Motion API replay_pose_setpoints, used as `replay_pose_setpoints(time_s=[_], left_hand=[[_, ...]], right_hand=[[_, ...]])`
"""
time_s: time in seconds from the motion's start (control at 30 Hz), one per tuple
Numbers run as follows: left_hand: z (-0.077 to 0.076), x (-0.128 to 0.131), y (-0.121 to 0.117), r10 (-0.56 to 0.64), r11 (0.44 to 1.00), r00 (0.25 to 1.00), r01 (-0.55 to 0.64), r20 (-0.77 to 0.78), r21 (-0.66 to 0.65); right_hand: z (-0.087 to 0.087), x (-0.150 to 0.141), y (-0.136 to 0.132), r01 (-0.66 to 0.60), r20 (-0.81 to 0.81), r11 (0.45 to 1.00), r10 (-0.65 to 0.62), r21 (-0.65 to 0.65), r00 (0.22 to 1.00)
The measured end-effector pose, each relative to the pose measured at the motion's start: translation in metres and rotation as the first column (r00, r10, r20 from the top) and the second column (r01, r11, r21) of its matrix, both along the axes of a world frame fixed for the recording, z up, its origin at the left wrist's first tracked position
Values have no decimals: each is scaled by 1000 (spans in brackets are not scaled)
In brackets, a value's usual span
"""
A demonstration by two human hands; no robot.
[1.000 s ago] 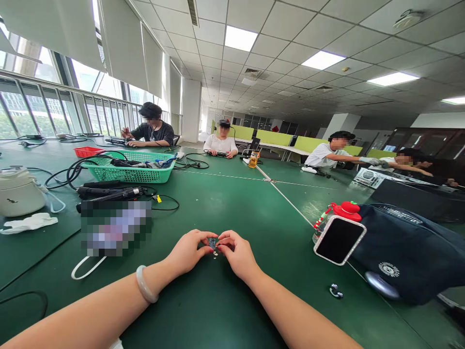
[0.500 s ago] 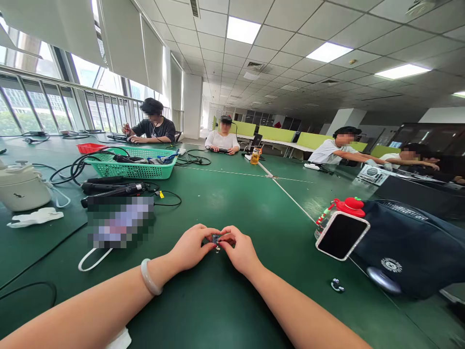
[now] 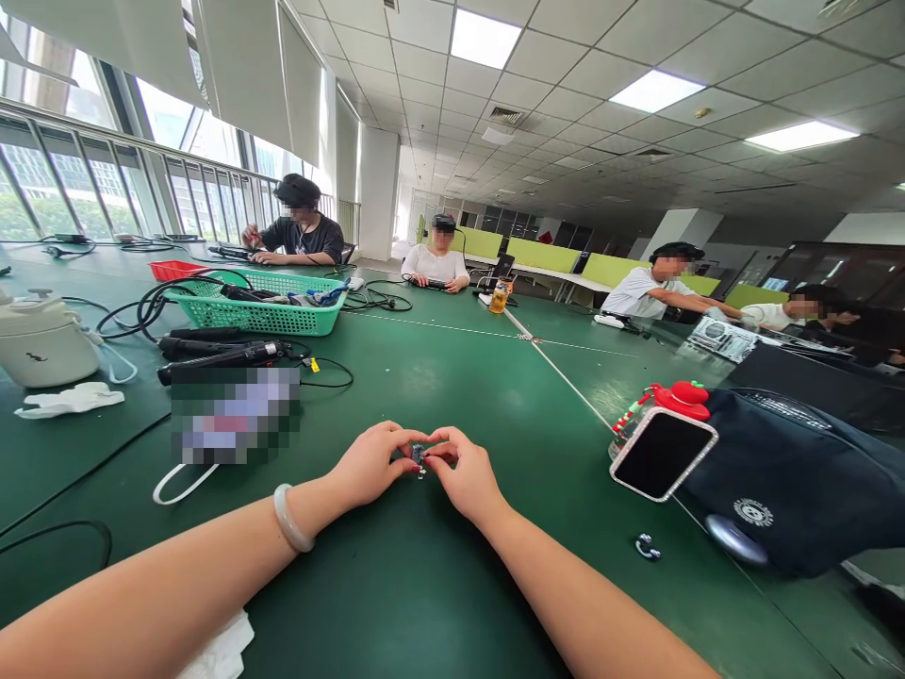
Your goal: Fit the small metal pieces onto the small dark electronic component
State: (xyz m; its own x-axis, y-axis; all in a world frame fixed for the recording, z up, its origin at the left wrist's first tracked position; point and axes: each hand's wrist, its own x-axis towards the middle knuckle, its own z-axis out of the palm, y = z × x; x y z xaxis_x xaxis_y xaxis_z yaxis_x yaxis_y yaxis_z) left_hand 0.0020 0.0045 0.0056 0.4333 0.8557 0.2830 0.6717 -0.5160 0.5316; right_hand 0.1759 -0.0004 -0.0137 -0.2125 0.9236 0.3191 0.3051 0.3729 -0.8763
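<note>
Between the fingertips of both hands is a small dark piece with a silvery lower end (image 3: 419, 456), held just above the green tabletop. Its exact kind is too small to make out. My left hand (image 3: 371, 462), with a pale bangle on the wrist, pinches it from the left between thumb and fingers. From the right, my right hand (image 3: 463, 471) grips the same piece in a pinch. The index fingertips of the two hands nearly meet above it, covering part of it.
At left are a green basket (image 3: 261, 311) of cables, a black rod-like device (image 3: 222, 360), a blurred pouch (image 3: 237, 420) and a cream pot (image 3: 46, 344). A propped phone (image 3: 663, 455), a dark bag (image 3: 784, 471) and a small C-shaped item (image 3: 647, 547) lie right. Several people sit farther off.
The camera view has tilted and shifted slightly. Both hands keep their pinch on the small dark piece, with only slight finger movement.
</note>
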Motion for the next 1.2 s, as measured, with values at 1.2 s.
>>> replay_pose_setpoints(time_s=[1.2], left_hand=[[-1,1,1,-24,999,999,24,26,-24]], right_hand=[[-1,-2,1,21,-114,999,-26,-43,993]])
